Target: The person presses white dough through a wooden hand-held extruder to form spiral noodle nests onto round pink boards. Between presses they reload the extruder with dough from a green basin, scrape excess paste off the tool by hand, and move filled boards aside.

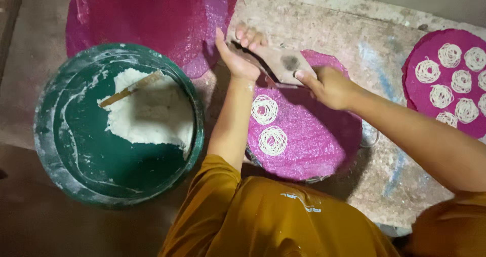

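Flat brown wooden press (283, 62), wedge-shaped with a dark smudge on its top face, held level between both hands above the far edge of a round magenta woven mat (309, 140).

Head view:
- Left hand (238, 57): palm against the left end of the press, thumb up, fingertips curled over its far edge. Closed on the press.
- Right hand (329, 87): grips the right end of the press, thumb lying along its near edge, other fingers wrapped underneath and hidden.
- Just below the left hand, on the mat: two white coiled noodle rounds (268, 125), one nearer the wrist, one further toward the body. They lie close together; cannot tell if they touch.
- Left of the left forearm: large round green tub (61, 130), rim streaked white, holding a mass of white dough (152, 115). A thin brown wooden stick (129, 89) lies tilted in the dough.
- Beyond the left hand: a larger magenta mat (152, 19), bare, its near edge overlapping the tub rim and reaching to the hand.
- Well to the right of the right hand: another magenta mat (445, 80), partly cut by the frame, carrying many white coils.
- All rest on a rough grey stone desk (374, 39) with faint blue marks.
- Mustard-yellow sleeves (212, 186) at the bottom.
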A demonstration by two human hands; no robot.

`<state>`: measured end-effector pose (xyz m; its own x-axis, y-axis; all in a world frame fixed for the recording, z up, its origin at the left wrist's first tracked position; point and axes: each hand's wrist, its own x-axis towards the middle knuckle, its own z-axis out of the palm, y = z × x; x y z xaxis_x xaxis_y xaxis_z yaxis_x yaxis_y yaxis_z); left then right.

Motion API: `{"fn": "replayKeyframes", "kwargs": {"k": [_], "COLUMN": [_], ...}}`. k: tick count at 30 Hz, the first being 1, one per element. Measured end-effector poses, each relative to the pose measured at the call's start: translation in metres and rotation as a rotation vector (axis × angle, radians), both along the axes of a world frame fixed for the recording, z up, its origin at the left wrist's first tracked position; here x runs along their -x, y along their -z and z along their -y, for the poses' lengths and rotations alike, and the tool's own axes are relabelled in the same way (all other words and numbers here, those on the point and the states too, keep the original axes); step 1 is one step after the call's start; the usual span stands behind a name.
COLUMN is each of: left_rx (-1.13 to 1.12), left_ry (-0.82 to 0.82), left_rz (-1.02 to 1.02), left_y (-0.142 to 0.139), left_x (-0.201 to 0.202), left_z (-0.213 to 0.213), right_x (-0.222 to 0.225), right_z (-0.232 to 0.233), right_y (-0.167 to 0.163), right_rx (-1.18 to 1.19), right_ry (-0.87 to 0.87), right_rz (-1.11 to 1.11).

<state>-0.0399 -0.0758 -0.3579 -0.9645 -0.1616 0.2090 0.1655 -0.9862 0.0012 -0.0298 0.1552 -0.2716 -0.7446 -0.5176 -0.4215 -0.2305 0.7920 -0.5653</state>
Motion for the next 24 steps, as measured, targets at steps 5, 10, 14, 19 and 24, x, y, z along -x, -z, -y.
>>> {"fn": "replayKeyframes", "kwargs": {"k": [5, 10, 14, 19, 24], "left_rx": [-0.084, 0.053, -0.006, -0.056, -0.002], "left_ry": [-0.015, -0.061, -0.029, -0.065, 0.019], "left_rz": [0.121, 0.066, 0.073, 0.158, 0.178], "left_y": [-0.005, -0.012, -0.004, -0.009, -0.037], "left_x": [0.004, 0.017, 0.01, 0.019, 0.021], "left_z": [-0.021, -0.001, -0.001, -0.027, -0.016], "right_x": [0.02, 0.012, 0.007, 0.025, 0.027], "right_z": [-0.006, 0.006, 0.006, -0.008, -0.019], "right_y": [-0.021, -0.021, -0.02, -0.028, -0.017], "right_rx": [-0.183, -0.086, -0.054, -0.244, 0.062], "right_ry": [-0.072, -0.02, -0.001, -0.006, -0.029], "right_rz": [-0.09, -0.099, 0.026, -0.055, -0.276]}}
